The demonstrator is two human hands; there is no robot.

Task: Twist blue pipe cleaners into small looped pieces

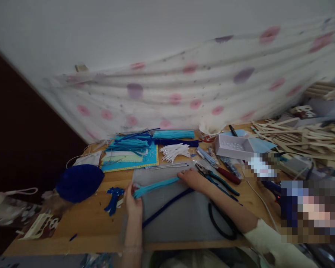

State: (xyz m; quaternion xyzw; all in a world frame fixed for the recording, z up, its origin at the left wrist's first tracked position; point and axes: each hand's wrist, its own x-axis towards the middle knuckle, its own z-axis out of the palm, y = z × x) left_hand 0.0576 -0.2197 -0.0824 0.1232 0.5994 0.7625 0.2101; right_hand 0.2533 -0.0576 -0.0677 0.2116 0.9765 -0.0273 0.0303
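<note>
1. Over the grey mat (pixel 173 232), near the front of the wooden table (pixel 92 229), the light-blue bundle (pixel 159 185) stretches between the person's two hands, its right end a little farther back than its left.
2. The left hand (pixel 133 201) is closed narrowly around the bundle's left end, with the fingers on the far side; the forearm rises almost straight from the lower edge of view.
3. The right hand (pixel 192 179) lies palm down with its fingers bent over the other end. It looks like a narrow pinch, though the fingers hide the exact contact. Its forearm reaches in on a slant from the lower right.
4. Holding both ends probably keeps the strands together and straight, so that none fan out.
5. Nearer the person, a dark-blue strand (pixel 167 206) lies aslant on the mat, apart from most of the bundle, perhaps left there to be within easy reach.
6. Just beside the right forearm lie the pliers (pixel 220 181) and a red-handled tool (pixel 229 175), seemingly placed on that side for the right hand.
7. Behind the hands, white stems (pixel 174 152) and bead strings (pixel 166 166) lie in separate groups, likely to stop them mixing.
</note>
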